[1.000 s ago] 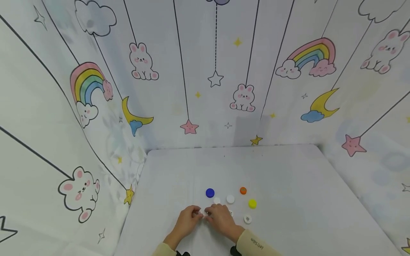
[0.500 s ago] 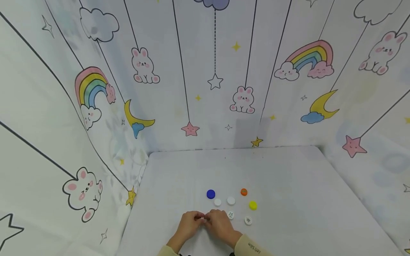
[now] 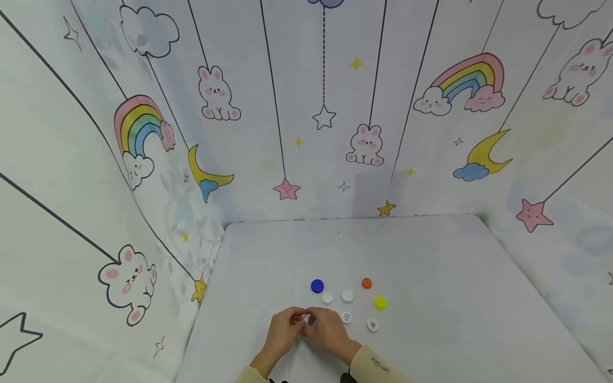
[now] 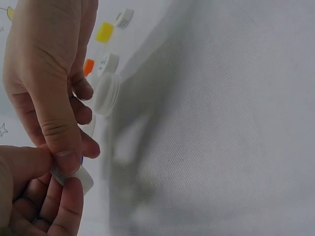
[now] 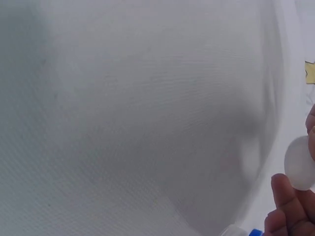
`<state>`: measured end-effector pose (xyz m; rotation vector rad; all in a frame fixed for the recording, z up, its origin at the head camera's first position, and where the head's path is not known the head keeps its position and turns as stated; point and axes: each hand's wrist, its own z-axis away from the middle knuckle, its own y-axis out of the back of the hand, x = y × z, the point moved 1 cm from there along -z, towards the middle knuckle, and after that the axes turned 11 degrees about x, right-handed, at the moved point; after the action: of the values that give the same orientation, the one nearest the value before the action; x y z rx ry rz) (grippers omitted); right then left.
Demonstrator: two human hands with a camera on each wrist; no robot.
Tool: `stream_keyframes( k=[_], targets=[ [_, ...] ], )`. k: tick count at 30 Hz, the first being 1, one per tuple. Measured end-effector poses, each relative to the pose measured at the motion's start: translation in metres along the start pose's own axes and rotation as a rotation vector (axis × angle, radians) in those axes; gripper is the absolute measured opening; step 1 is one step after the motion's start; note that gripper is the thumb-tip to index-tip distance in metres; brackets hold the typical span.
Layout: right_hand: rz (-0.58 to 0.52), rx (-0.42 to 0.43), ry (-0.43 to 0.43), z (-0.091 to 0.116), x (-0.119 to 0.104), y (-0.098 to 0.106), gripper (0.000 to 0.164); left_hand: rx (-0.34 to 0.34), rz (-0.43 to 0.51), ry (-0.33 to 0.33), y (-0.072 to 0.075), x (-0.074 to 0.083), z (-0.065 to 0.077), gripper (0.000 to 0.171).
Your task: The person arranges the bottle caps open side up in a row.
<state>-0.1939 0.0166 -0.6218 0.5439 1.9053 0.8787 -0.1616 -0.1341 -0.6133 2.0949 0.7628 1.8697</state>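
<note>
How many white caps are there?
5. The first is between left hand and right hand, second beside the blue cap, third right of that, fourth by the right hand, fifth near the right sleeve. Hands may hide others.

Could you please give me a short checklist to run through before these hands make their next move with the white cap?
1. Grip on the held white cap: ok, fingertips of the left hand and right hand meet on it.
2. Held cap's face readable: not ok, fingers cover much of it.
3. Blue cap, orange cap and yellow cap apart from one another: ok.
4. Right hand clear of the nearest printed white cap: cannot tell, they nearly meet in the head view.
5. Fit between held cap and any other: cannot tell.
</note>
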Motion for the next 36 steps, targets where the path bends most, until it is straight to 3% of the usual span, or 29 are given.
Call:
stream_keyframes(
  k=[10,15,24,32,36],
  targets=[
    [-0.079,0.059,-0.077,-0.005,-0.001,0.005,0.036,0.111,0.078,-0.058,-0.002,0.003,0.001,0.026],
    [-0.105,0.113,-0.1,-0.006,0.001,0.006,0.039,0.162,0.054,-0.082,-0.002,-0.003,0.002,0.031],
    [-0.261,0.097,-0.114,-0.006,0.002,0.007,0.039,0.034,0.084,0.045,-0.001,-0.016,0.002,0.027],
    [-0.156,0.063,-0.104,-0.007,0.005,0.007,0.037,0.06,0.067,0.054,0.002,-0.017,0.0,0.024],
    [-0.019,0.062,-0.043,-0.007,0.007,0.006,0.037,0.076,-0.033,0.002,0.0,-0.019,0.0,0.024]
  ],
)
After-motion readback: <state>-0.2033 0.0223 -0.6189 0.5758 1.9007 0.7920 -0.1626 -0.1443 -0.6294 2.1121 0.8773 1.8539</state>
